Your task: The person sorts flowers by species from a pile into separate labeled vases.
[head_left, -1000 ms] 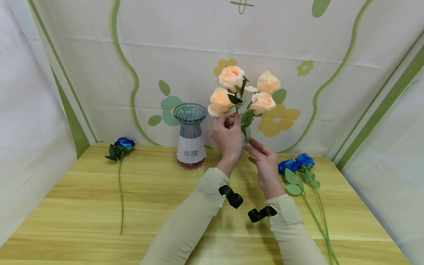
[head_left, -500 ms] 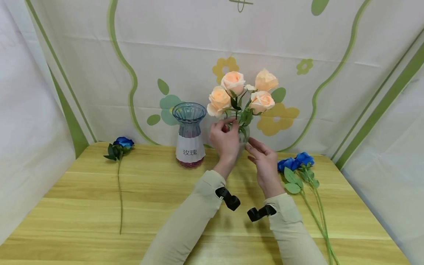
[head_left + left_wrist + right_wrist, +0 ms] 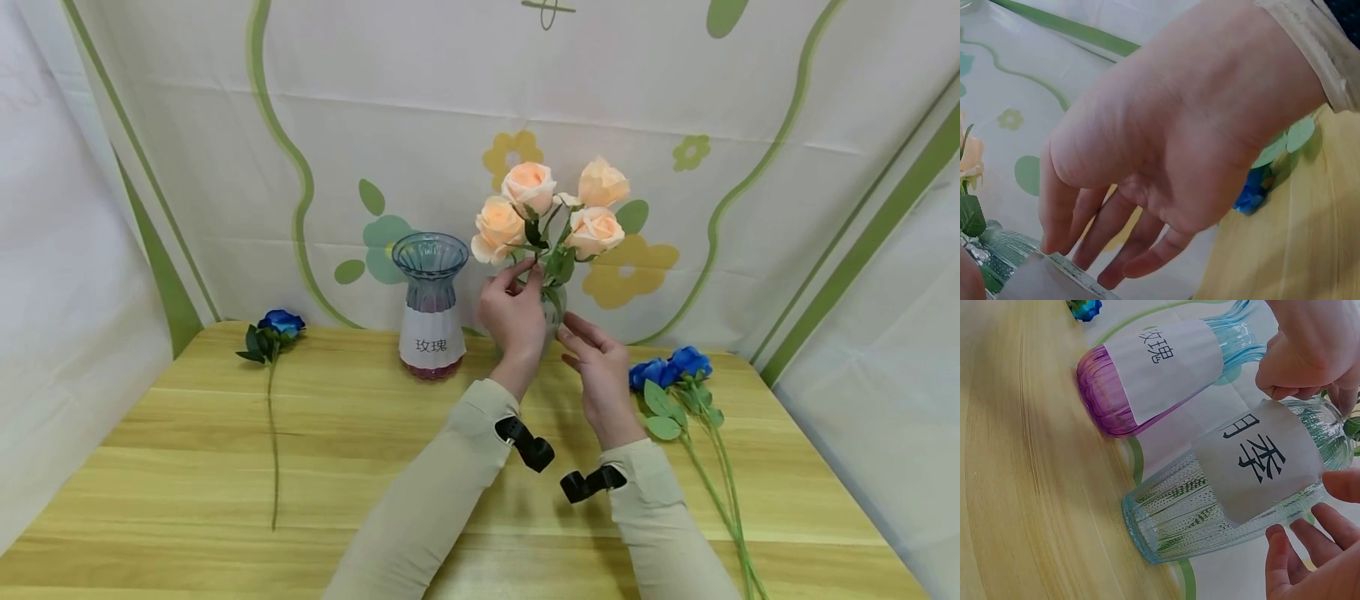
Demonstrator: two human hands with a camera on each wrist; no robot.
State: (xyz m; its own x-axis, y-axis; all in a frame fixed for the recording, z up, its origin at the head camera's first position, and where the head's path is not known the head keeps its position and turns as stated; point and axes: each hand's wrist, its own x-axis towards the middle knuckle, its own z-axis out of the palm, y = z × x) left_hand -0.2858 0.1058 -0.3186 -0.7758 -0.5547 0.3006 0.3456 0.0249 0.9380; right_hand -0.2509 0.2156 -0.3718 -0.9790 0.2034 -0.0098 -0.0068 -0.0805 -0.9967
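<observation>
In the head view my left hand (image 3: 513, 308) pinches the stem of a peach rose (image 3: 528, 188) just above the mouth of a clear ribbed glass vase (image 3: 1172, 512). More peach roses (image 3: 595, 232) stand in that vase, leaning outward. Thumb on its paper label (image 3: 1263, 465) and fingers along the far side, my right hand (image 3: 603, 379) holds the vase lightly. The right hand (image 3: 1147, 144) also fills the left wrist view, its thumb at the glass. Much of the vase is hidden behind the hands in the head view.
A blue-and-purple glass vase (image 3: 431, 292) with a white label stands left of the hands. One blue rose (image 3: 281, 323) lies at the table's left. Blue roses (image 3: 688, 362) with long green stems lie at the right. A patterned cloth backdrop (image 3: 420, 75) rises behind the table (image 3: 360, 450).
The rose in my left hand has come down a little into the vase, the hand lowering and then rising slightly along the stem. My right hand has stayed at the vase.
</observation>
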